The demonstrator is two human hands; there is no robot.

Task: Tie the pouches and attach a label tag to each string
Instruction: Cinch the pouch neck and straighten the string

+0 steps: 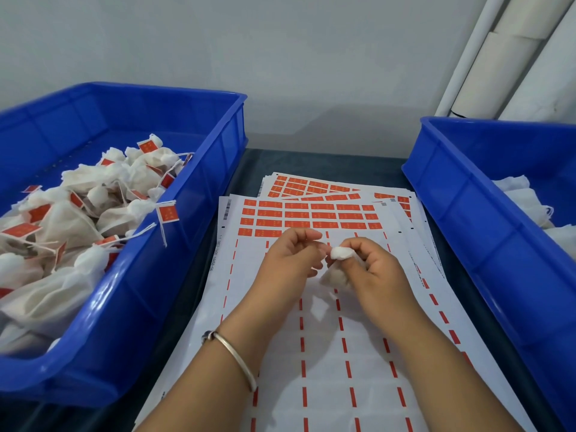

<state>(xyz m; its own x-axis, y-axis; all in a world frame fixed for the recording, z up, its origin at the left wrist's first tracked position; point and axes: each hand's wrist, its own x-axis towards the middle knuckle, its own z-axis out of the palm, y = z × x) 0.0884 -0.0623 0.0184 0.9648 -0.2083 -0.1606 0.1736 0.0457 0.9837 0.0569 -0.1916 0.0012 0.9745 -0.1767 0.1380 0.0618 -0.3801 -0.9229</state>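
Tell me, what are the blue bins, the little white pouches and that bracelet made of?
Blue bins: apparently moulded plastic, glossy, with ribbed walls.
Pouches, like the one in the right hand: seemingly thin non-woven or gauzy fabric, matte, soft and crumpled.
Bracelet on the left wrist: probably metal, silvery and shiny.

Left hand [291, 255]: fingers curled inward, fingertips pinched together, pointing toward the right hand.
Right hand [371, 263]: fingers curled, gripping a small white pouch [339, 254] at its gathered top.
Forearms: both bare, reaching forward, converging.
Left wrist: wears a thin metal bangle [235, 357].
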